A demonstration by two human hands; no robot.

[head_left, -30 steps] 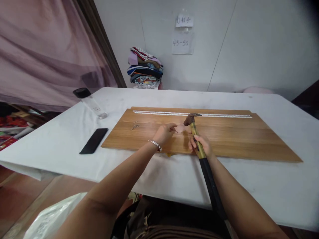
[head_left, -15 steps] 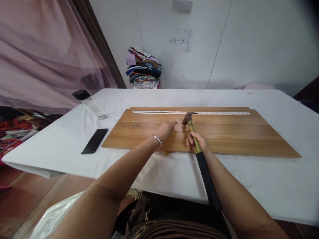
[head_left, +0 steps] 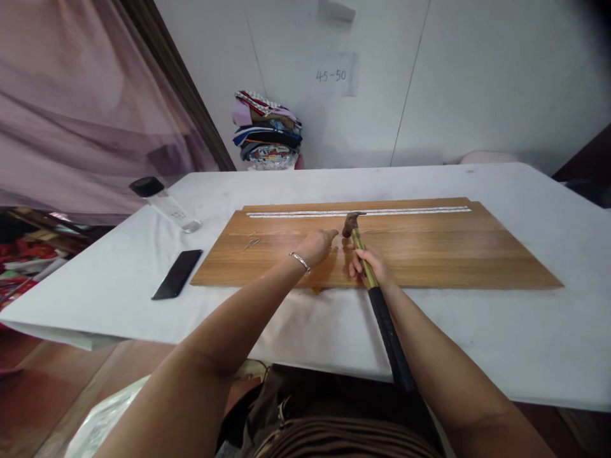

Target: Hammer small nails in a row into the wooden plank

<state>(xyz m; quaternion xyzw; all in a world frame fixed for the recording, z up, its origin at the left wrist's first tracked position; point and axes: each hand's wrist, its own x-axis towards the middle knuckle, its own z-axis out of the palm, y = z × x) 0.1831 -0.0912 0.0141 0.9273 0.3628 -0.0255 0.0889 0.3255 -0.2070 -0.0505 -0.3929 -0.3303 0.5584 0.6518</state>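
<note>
On the left, a bottle (head_left: pixel 165 205) leans over to one side at the edge of the white surface (head_left: pixel 506 343), and a dark phone (head_left: pixel 177 275) lies flat in front of it. Both are off to the side, and neither hand is near them.

Next comes the wide brown board (head_left: pixel 443 248), flat on the surface. Near its left end lie a few thin bits that look like nails (head_left: pixel 252 242). They are loose, so these look not yet used.

The left hand (head_left: pixel 316 246) is low over the middle of the board, with its fingers drawn together. I cannot tell if a nail is pinched in them. Small dark marks show by the fingers, too tiny to say if any nail is in the wood.

Just to the right, the hammer (head_left: pixel 365 259) has its head close to those fingertips. The right hand (head_left: pixel 375 266) grips its handle high up, near the head. The job looks part way at most, with hammering left to do. The board's right side has no nails that I can see.
</note>
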